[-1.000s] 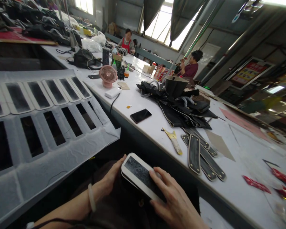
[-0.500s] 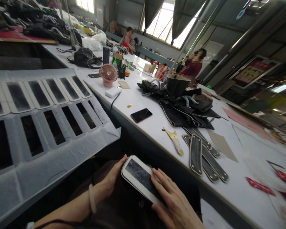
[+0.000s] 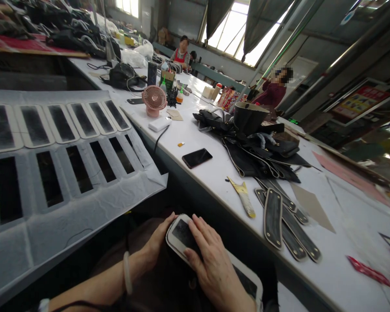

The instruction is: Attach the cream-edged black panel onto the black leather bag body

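A white-bordered panel (image 3: 177, 240) with a dark centre lies over the person's lap, slanting from the left hand down to the lower right, where its far end shows past the right wrist. The left hand (image 3: 154, 245) meets its upper end, fingertips at the rim, seemingly to steady that end; whether the other fingers curl beneath cannot be told. The right hand (image 3: 212, 255) rests flat across the dark face, fingers close together and thumb set apart near the border, a spread that probably keeps the piece level; how hard it presses is not visible. To the left, similar panels (image 3: 81, 119) lie side by side on a pale sheet (image 3: 84, 225), likely spaced so each stays flat and within reach. On the white table (image 3: 214, 184), a phone (image 3: 197, 157) lies near the edge, and eyelet-ended straps (image 3: 273, 219) overlap loosely beside a yellow-and-white tapered piece (image 3: 243, 197), perhaps grouped to save room.
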Tool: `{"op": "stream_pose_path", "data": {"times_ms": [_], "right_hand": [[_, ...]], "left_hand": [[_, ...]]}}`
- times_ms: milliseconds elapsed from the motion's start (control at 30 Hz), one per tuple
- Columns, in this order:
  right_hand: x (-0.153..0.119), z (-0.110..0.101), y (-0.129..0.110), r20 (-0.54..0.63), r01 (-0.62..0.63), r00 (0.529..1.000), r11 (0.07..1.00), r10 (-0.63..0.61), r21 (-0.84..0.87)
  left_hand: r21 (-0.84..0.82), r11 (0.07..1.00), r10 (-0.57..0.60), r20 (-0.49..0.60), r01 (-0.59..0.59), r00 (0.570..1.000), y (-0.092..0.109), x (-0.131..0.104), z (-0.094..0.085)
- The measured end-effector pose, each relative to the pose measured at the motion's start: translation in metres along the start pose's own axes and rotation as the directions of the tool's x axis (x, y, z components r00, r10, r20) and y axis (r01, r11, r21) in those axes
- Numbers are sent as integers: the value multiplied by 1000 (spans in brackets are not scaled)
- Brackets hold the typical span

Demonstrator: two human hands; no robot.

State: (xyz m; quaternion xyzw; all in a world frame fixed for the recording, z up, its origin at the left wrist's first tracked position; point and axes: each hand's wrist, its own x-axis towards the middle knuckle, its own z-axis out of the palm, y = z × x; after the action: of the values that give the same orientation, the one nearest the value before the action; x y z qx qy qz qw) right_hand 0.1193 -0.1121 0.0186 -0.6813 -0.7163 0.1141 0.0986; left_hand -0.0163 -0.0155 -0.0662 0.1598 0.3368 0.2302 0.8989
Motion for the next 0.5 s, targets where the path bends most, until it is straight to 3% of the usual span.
{"op": "stream_pose_path", "data": {"times_ms": [300, 500], "right_hand": [[-7, 2, 0, 40, 105, 994, 984, -100, -144], [-7, 17, 6, 26, 125, 992, 969, -123, -212]], "left_hand": [[-29, 999, 20, -46, -22, 999, 0, 5, 3], [1, 999, 47, -63, -47, 997, -2, 5, 1]]}}
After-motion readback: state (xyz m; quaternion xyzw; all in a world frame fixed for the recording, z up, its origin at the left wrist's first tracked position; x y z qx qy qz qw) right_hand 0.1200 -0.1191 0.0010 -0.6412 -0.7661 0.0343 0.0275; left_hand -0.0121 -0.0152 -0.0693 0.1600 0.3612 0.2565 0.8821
